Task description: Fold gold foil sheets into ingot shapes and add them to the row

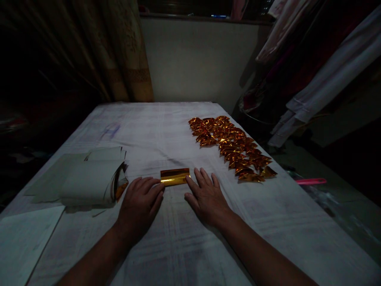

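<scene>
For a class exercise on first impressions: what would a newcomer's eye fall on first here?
Probably the cluster of folded, shiny gold-orange foil pieces towards the right edge of the pale checked cloth. Next, the small gold foil strip in the middle, with the left grip and right grip at its ends. The curled stack of pale sheets at left also stands out.

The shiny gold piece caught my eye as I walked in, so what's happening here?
A person has both hands at a small gold piece on the cloth-covered table: the left hand at one end, the right hand at the other. Crinkled gold pieces lie clustered beyond the right hand. Pale sheets, partly curled over, lie beside the left.
</scene>
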The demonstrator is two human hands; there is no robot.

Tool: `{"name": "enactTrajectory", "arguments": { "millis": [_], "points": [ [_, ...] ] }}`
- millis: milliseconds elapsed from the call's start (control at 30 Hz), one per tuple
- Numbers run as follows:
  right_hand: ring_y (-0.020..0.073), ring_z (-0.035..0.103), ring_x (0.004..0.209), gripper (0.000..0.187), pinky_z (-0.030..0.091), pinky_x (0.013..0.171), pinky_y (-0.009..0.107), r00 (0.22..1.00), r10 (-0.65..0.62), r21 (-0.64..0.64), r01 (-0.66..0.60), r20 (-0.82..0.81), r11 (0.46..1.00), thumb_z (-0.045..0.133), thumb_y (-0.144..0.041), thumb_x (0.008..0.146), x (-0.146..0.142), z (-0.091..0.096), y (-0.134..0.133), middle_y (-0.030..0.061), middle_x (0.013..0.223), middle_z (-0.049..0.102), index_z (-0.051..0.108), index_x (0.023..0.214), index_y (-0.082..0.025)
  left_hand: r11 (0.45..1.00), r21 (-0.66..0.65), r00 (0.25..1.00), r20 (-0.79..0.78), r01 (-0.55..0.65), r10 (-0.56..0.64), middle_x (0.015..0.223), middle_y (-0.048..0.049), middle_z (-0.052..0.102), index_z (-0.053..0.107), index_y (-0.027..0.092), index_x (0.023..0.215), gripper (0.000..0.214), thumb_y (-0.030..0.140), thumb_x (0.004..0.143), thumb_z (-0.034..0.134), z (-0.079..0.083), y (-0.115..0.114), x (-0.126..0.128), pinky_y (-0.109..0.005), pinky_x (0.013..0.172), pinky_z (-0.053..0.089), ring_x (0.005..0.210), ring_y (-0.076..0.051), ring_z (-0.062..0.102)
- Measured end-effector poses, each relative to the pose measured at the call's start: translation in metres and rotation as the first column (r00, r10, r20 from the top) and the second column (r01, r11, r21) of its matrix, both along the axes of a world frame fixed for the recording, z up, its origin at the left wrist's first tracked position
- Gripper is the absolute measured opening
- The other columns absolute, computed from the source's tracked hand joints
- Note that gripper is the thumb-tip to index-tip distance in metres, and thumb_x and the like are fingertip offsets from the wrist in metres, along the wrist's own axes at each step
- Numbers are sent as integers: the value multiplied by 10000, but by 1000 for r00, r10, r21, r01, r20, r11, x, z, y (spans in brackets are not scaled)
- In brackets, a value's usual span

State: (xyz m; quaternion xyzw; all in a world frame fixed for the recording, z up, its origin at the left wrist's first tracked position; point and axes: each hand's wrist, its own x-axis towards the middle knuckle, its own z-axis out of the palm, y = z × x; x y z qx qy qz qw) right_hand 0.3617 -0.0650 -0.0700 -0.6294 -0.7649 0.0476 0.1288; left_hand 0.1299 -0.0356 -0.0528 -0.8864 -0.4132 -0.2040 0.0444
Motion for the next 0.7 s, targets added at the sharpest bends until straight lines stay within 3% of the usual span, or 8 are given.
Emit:
{"name": "enactTrajectory", "arguments": {
  "millis": [133, 300, 567, 700],
  "points": [
    [369, 231, 1521, 542, 193, 1182, 652, 1000, -2, -62, 3, 6, 998, 520, -476, 1007, -1, 2, 1, 174, 1627, 301, 483, 1501, -257, 997, -13, 995, -63, 77, -78, 1347, -107, 670, 627, 164, 1325, 383, 334, 1026, 461, -11, -12, 25, -476, 1084, 402, 1265, -287, 581],
    [355, 172, 1539, 560, 151, 1193, 643, 1000, 4, -147, -4, -2, 989, 467, -496, 1024, 1, 7, 4, 160, 1648, 252, 433, 1532, -265, 999, -30, 996, -89, 21, -23, 1423, -122, 616, 562, 155, 1411, 502, 456, 1036, 414, -22, -20, 45, -459, 1102, 369, 1327, -289, 546],
    [371, 191, 1532, 561, 166, 1190, 647, 1000, -4, -164, 4, 1, 986, 509, -484, 1007, 0, 13, 3, 161, 1642, 267, 456, 1520, -264, 1000, 6, 992, -120, -28, 29, 1395, -151, 631, 581, 118, 1369, 462, 395, 1038, 416, -17, -22, 31, -522, 1035, 359, 1282, -343, 577],
    [383, 225, 1520, 539, 184, 1178, 662, 1000, -6, -130, 4, -15, 992, 536, -458, 1000, 0, 10, 4, 173, 1626, 309, 486, 1500, -262, 998, 10, 995, -71, -63, 64, 1304, -124, 695, 642, 172, 1266, 364, 364, 1026, 447, -7, -15, 18, -545, 1016, 354, 1196, -345, 627]
  ]
}}
